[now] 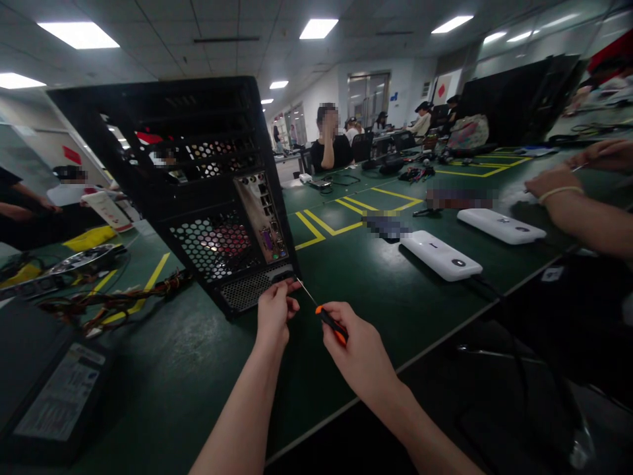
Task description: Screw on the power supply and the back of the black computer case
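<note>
A black computer case (195, 218) stands on the green table, its back panel with honeycomb vents and a strip of ports (264, 214) facing me. My right hand (359, 343) is closed around the handle of an orange and black screwdriver (332, 323). The thin shaft points up and left to the lower right corner of the case. There, my left hand (279, 307) has its fingers pinched together beside the screwdriver's tip. Whatever lies between those fingers is too small to make out, and I cannot tell whether the tip touches the case.
A power supply unit (54, 389) lies at the left, near bundled cables (153, 290) and a paper cup (106, 211). Two white power banks (440, 256) rest along the right edge. A co-worker's hands (568, 181) are at the far right. Yellow tape marks the table.
</note>
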`<state>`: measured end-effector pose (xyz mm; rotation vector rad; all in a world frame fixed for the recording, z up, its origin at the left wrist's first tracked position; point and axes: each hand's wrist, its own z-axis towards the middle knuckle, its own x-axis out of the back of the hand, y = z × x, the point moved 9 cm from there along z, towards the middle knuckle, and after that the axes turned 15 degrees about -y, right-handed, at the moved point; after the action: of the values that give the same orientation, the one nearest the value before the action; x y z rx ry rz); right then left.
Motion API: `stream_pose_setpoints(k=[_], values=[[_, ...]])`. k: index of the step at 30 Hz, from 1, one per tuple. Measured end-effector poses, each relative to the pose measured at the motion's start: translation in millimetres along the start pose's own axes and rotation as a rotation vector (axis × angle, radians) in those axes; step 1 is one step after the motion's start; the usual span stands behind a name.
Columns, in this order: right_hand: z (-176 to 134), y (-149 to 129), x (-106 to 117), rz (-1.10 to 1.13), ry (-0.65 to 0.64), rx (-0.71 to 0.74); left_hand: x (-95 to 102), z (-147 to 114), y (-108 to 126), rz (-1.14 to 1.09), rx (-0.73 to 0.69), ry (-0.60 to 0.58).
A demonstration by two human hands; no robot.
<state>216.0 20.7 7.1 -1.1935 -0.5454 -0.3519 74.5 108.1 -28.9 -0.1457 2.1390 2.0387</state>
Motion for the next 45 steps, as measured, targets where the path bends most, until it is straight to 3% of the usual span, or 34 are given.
stream_pose_setpoints(k=[4, 7, 12, 16, 22, 30, 45], values=[[1.5, 4.1, -2.2, 0.027, -0.02, -0.038, 2.4, 0.5, 3.0, 0.2, -0.002, 0.008], [0.6, 6.1, -1.1, 0.051, -0.012, -0.044, 2.6, -3.2, 16.2, 0.619, -0.037, 0.016], [-2.2, 10.2, -1.1, 0.105, -0.013, -0.056, -11.8, -21.4, 61.3, 1.536, -0.393, 0.202], [-3.2, 11.9, -1.6, 0.129, -0.026, -0.068, -26.2, -25.9, 66.9, 1.855, -0.663, 0.185], [-3.0, 13.5, -0.7, 0.175, -0.045, -0.081, -22.8, -29.5, 69.1, 1.861, -0.816, 0.244], [-1.3, 11.4, -2.4, 0.143, -0.059, -0.07, -18.9, -30.9, 70.4, 1.815, -0.852, 0.288], [6.7, 7.3, -6.1, 0.105, -0.092, -0.082, -21.9, -29.7, 70.7, 1.761, -0.876, 0.22]])
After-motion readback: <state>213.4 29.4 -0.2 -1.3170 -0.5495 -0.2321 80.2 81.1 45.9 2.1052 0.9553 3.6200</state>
